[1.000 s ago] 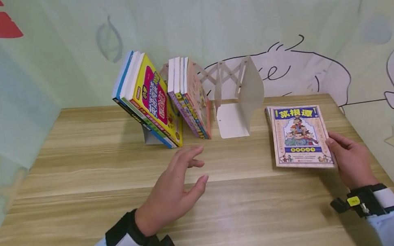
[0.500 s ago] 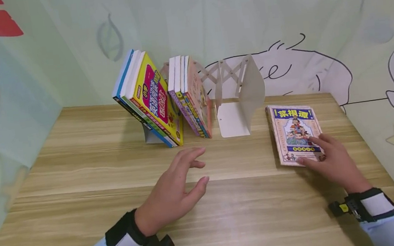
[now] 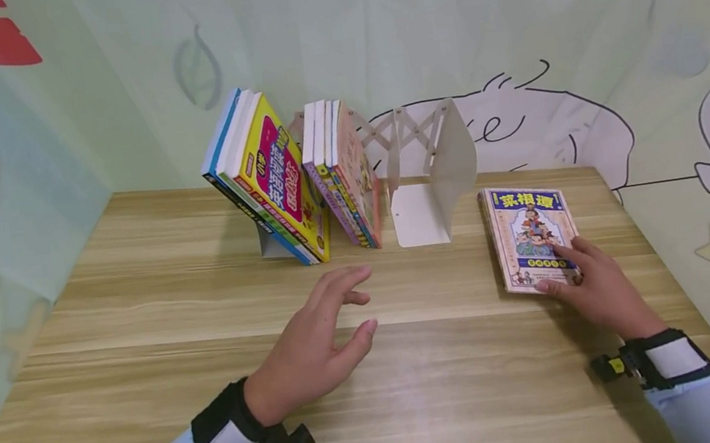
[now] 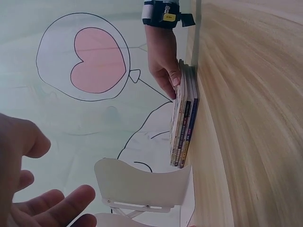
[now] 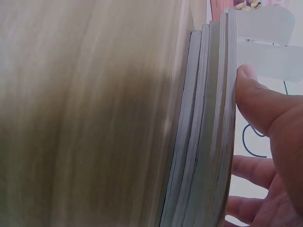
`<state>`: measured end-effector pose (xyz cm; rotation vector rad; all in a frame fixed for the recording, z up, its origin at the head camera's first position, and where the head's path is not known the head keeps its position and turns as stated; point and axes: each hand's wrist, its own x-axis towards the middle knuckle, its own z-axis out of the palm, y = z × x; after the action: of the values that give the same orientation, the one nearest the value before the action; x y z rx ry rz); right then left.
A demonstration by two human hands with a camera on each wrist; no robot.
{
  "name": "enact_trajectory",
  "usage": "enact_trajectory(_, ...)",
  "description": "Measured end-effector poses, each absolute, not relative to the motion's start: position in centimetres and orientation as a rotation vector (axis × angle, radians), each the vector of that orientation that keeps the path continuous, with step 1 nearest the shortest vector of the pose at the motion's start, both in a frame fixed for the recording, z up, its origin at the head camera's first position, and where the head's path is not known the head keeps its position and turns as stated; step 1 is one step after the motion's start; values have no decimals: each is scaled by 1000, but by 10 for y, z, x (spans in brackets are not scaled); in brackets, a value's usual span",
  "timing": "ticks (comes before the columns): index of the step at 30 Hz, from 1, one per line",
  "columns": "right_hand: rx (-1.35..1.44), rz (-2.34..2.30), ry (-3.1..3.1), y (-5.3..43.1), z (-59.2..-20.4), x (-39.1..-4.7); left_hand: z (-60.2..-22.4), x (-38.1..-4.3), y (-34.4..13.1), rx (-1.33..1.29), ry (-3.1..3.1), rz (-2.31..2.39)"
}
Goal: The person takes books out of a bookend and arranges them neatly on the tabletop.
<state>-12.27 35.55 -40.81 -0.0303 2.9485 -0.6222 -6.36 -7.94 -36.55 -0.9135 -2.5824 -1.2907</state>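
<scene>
1. Looks part done: two groups of books, large yellow-fronted ones (image 3: 283, 178) and slim ones (image 3: 355, 170), lean in the white bookend (image 3: 456, 139). Your book stack (image 3: 532, 229), outside it near the tabletop's (image 3: 456, 394) right edge, looks left over.
2. Stack lies flat, long axis roughly front-to-back, title end toward back edge.
3. Your right hand (image 3: 599, 287) rests on its cover, ungripped; left hand (image 3: 307, 349) spread, holding nothing.

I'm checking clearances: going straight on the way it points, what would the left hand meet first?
Probably the bookless end of the white bookend, though how high the left hand hangs over the table is unclear.
</scene>
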Motion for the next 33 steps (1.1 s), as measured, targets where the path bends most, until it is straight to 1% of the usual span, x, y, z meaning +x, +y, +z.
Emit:
enact_trajectory(11,-40,-617,2947,355,-407,-123,-365,-65,-80,-920,-2602,-1275)
enact_trajectory(19,-38,-706,3081,339,-400,-110,-369,-69,-81,-940,-2617,-1192)
enact_trajectory(25,-271,-873,3057,312,-393,-102,-370,-71,-81,-910,-2657,-1162)
enact_trajectory(33,-604,-950,2973,264,-384,-87,-372,-73,-81,-883,-2677,-1153)
